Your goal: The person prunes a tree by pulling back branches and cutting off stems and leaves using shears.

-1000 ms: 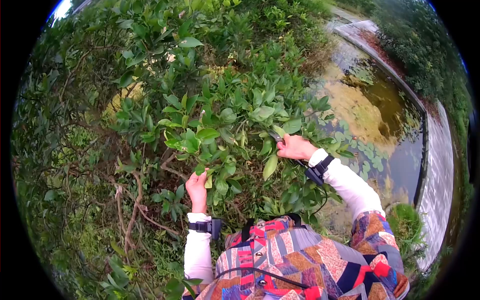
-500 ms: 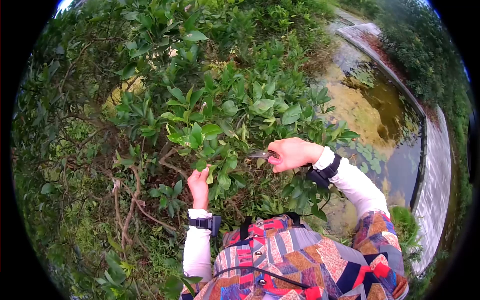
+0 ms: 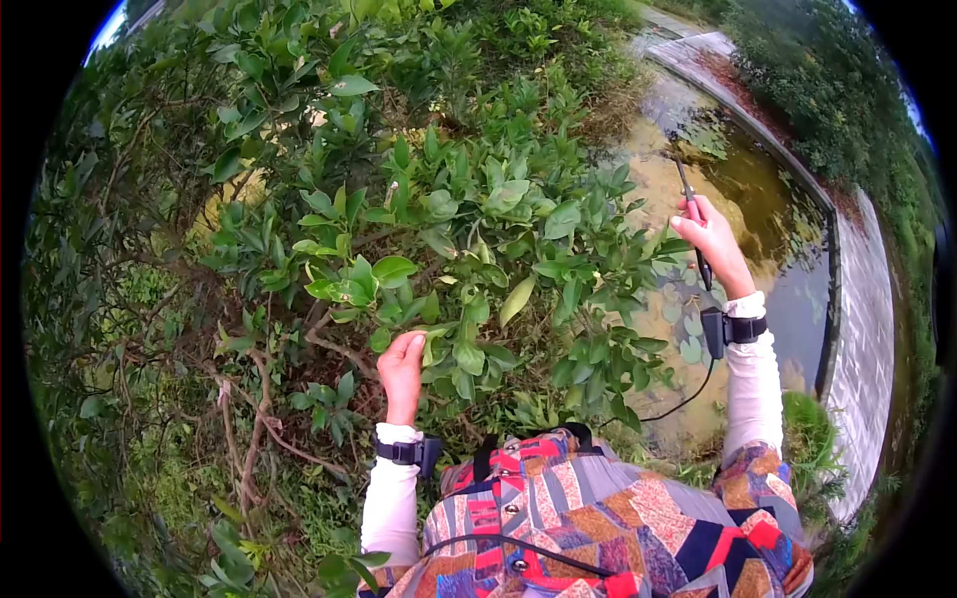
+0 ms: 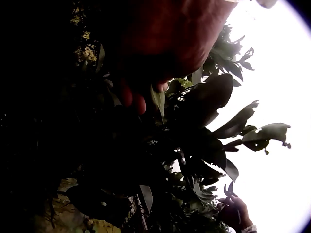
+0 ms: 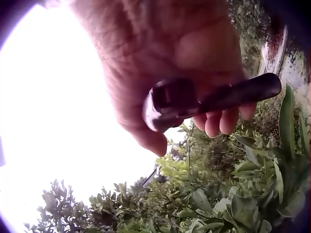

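My left hand (image 3: 401,375) pinches a leafy shoot (image 3: 439,349) at the lower edge of the bush, thumb and fingertips together. In the left wrist view, a narrow leaf (image 4: 158,101) shows beside the dark fingertips. Away to the right, my right hand (image 3: 714,242) holds a pair of pruning shears (image 3: 704,269), blades pointing up and forward over the pond. Close up in the right wrist view, one dark handle (image 5: 248,93) crosses the palm, with curled fingertips beyond it. Broad green leaves (image 3: 508,194) fill the space between the hands.
Bare, tangled branches (image 3: 261,409) stand at the left. A pond (image 3: 797,269) with lily pads lies at the right, edged by a concrete wall (image 3: 863,369). A cable (image 3: 683,407) hangs from the device on my right wrist.
The right hand, with the shears, first drew in toward the left hand, then swung out right and forward, away from the foliage. My left hand stays at the shoot.
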Tool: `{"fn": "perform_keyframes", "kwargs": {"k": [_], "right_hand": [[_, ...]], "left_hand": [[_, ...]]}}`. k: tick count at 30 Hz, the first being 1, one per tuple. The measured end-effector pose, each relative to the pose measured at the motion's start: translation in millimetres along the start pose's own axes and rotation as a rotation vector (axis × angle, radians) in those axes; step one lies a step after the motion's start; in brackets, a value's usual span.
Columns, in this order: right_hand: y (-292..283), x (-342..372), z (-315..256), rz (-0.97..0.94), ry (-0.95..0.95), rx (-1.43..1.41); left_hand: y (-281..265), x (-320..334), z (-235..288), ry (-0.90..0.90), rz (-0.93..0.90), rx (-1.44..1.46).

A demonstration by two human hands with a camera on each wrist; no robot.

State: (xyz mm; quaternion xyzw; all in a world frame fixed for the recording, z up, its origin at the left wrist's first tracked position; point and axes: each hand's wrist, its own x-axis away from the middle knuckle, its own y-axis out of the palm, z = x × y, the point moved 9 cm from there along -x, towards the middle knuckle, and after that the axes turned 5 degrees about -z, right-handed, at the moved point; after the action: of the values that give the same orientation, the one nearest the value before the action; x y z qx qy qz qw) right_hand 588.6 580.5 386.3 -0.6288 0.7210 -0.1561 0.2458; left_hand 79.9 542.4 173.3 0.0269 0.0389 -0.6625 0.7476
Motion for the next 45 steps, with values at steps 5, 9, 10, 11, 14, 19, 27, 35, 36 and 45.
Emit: {"fn": "perform_keyframes", "kwargs": {"k": [5,9,10,11,14,19,27,35,36,45], "right_hand": [[11,33,58,-0.084,0.233,0.278],[33,36,104,-0.102,0.287,0.236],[31,36,115,-0.024,0.343,0.09],[28,36,127,0.052,0.395,-0.055],[44,33,155,0.072,0.435,-0.78],[88,8,141,-0.146,0.121,-1.356],[171,66,35,-0.612,0.092,-0.821],[205,96,29,-0.569,-0.003,-0.823],[209,98,33,-0.555,0.004,-0.793],[206,123,19,-0.47,0.015,-0.525]], "left_hand": [[26,4,16,-0.038,-0.08,0.16],[47,13,45,0.016,-0.154,0.11],[53,16,53,0.018,-0.157,0.107],[61,19,67,0.064,-0.163,0.083],[81,26,103,0.135,-0.226,0.034],[131,37,147,0.292,-0.467,-0.07],[203,62,176,0.533,-0.709,-0.383],[225,45,110,0.354,-0.714,-0.507],[225,46,105,0.392,-0.729,-0.563],[216,45,91,0.229,-0.734,-0.585]]}}
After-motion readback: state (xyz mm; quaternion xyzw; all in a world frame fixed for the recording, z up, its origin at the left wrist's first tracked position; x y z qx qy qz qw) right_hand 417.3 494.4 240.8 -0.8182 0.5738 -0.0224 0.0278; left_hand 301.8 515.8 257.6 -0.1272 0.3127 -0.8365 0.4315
